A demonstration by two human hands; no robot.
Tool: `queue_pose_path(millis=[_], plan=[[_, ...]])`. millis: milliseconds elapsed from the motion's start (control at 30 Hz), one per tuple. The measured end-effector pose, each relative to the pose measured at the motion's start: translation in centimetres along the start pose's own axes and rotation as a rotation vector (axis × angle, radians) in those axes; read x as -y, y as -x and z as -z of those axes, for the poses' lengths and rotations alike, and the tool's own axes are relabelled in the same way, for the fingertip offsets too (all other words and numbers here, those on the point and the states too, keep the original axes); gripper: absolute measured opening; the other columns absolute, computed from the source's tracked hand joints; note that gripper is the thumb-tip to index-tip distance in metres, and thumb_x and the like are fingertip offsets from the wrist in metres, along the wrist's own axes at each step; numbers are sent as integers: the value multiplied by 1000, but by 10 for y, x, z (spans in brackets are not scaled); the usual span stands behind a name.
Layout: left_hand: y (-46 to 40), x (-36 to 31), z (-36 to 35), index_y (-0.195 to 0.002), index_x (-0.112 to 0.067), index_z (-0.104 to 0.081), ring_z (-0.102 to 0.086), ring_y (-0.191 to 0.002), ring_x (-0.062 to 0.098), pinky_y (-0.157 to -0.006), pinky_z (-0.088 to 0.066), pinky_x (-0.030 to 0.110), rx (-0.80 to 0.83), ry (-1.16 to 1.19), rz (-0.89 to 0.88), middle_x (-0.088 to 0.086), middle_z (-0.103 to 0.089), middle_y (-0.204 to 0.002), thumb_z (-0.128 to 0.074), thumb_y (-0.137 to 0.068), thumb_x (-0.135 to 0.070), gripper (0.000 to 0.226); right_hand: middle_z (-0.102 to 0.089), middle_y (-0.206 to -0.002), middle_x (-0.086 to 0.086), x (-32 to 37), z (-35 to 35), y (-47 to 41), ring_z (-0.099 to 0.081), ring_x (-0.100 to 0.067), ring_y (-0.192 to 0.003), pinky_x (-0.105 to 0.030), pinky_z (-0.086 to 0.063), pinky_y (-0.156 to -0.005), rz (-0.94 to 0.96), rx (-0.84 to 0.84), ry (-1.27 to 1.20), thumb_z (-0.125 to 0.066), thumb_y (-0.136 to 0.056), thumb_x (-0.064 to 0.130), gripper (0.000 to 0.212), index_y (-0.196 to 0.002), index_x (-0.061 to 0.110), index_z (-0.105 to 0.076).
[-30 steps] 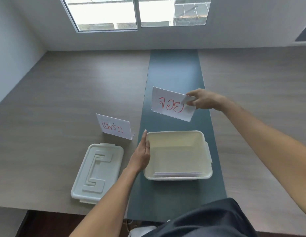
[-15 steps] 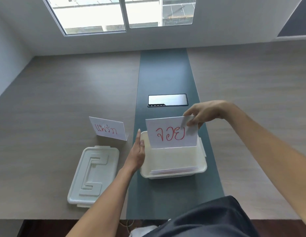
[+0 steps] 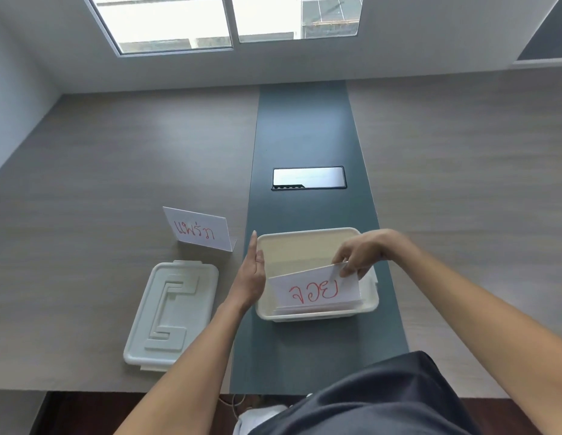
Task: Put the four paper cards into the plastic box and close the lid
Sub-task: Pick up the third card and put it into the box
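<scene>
The right hand pinched the top edge of a white paper card with red handwriting between thumb and fingertips, the card leaning inside the open cream plastic box against its near wall, on top of other white cards whose edges showed just beneath it. The left hand lay flat and open, fingers straight and together, pressed against the box's left outer wall and holding nothing. The box sat on the dark green strip running down the middle of the wooden table. Its white lid lay flat on the wood to the left, apart from the box. Another folded card with red writing stood upright behind the lid
</scene>
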State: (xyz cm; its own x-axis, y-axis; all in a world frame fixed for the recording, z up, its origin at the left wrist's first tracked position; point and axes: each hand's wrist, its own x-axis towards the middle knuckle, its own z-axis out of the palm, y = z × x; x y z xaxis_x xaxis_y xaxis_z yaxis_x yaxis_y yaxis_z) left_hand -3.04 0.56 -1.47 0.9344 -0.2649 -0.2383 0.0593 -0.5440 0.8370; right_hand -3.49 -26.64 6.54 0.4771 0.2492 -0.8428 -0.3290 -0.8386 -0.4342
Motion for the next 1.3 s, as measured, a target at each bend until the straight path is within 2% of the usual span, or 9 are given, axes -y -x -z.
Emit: queue_pose_path(millis=[133,200,300,433,633,867,1000,1133,1300], plan=[[-2,3,-2,-159,-30,-4,-17,-144,2,-110,-13,19,-16,-15,-14,-12,-15,-163,-22,-108,-33,54,-71,-116,2,-8,-10,-6,-66,-14,-110,-29,-52,-102,-15,84,-47,-56,-97,7,35,-129,15,-68],[-3,5,-3,-159,-30,-4,-15,-148,6,-111,-11,18,-23,-21,-17,-12,-13,-164,-22,-108,-32,54,-67,-124,4,-10,-14,-7,-60,-11,-118,-27,-50,-105,-34,124,-55,-60,-97,12,37,-134,14,-64],[-4,7,-3,-159,-30,-5,-16,-150,9,-112,-11,18,-32,-25,-20,-13,-14,-164,-23,-108,-32,54,-62,-137,1,-11,-18,-9,-57,-12,-126,-23,-47,-105,-56,148,-56,-68,-95,27,45,-138,12,-61],[-4,8,-3,-159,-31,-5,-18,-149,9,-111,-12,18,-32,-27,-13,-14,-16,-163,-22,-108,-34,54,-65,-136,-5,-8,-18,-9,-60,-16,-128,-29,-46,-110,-47,142,-75,-67,-95,34,49,-137,9,-61],[-3,5,-3,-159,-31,-5,-19,-148,9,-109,-11,17,-39,-21,-6,-13,-18,-162,-22,-108,-34,54,-72,-125,-5,-1,-4,-11,-68,-15,-115,-30,-53,-102,66,-51,-101,-61,-98,34,39,-128,8,-67],[-2,4,-3,-159,-33,-3,-18,-150,14,-111,-13,20,-36,-17,8,-11,-14,-164,-22,-108,-36,55,-79,-97,-8,21,33,-20,-76,-22,-94,-39,-60,-90,321,-518,-251,-58,-99,24,26,-102,4,-75],[-2,2,-2,-159,-33,-2,-16,-151,13,-112,-11,19,-28,-12,13,-11,-14,-164,-23,-108,-34,55,-79,-94,-6,42,50,-29,-74,-23,-93,-40,-58,-89,371,-729,-224,-59,-97,24,24,-97,8,-76],[0,3,-3,-159,-35,-3,-20,-149,12,-110,-13,19,-45,-11,26,-8,-21,-163,-23,-108,-35,54,-71,-96,3,66,56,-42,-66,-19,-94,-26,-47,-75,362,-789,-112,-59,-96,27,23,-104,15,-77],[1,4,-4,-158,-36,-3,-20,-149,9,-111,-13,18,-61,-11,35,-11,-19,-163,-22,-107,-38,55,-71,-112,-5,95,53,-66,-65,-23,-102,-32,-51,-90,339,-701,13,-52,-100,23,30,-114,7,-74]])
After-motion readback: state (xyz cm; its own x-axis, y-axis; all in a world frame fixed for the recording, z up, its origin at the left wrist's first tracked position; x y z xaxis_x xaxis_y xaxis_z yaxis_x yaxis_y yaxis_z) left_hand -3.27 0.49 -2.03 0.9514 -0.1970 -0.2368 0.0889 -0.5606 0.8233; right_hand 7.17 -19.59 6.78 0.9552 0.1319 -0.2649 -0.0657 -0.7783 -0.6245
